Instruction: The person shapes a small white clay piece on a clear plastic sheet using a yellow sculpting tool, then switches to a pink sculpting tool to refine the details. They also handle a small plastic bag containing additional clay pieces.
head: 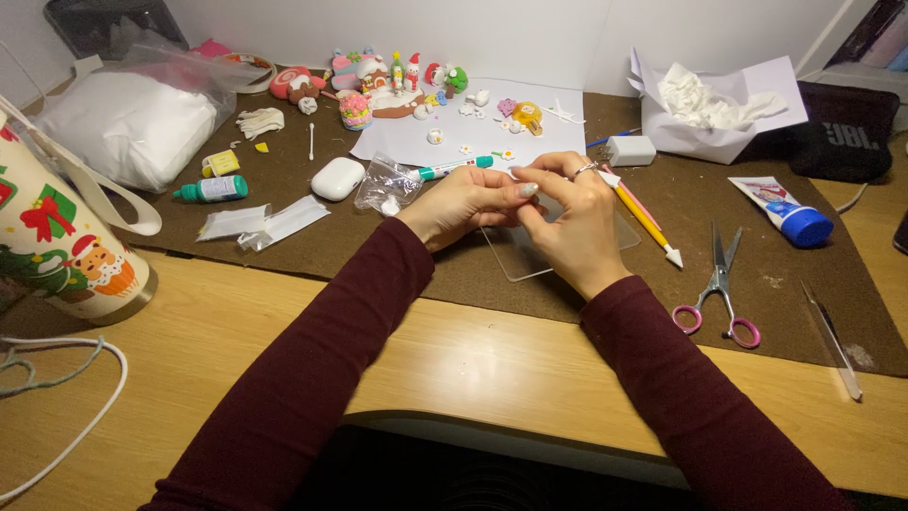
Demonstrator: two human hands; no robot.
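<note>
My left hand [461, 203] and my right hand [574, 222] meet fingertip to fingertip over a clear plastic sheet [515, 257] on the brown mat [407, 251]. The fingers pinch together around something too small to make out. A ring sits on a right finger. Both sleeves are dark red. A yellow and pink modelling tool [645, 217] with a white tip lies just right of my right hand. A crumpled clear bag [385, 182] and a green-capped marker [452, 168] lie just behind my left hand.
Small clay figures [392, 83] stand at the back beside white paper [473, 132] with tiny pieces. Pink-handled scissors [720, 287], tweezers [834, 343], a tube with a blue cap [781, 213], a white earbud case [337, 178], a small green bottle [212, 190] and a decorated tin [59, 244] surround me.
</note>
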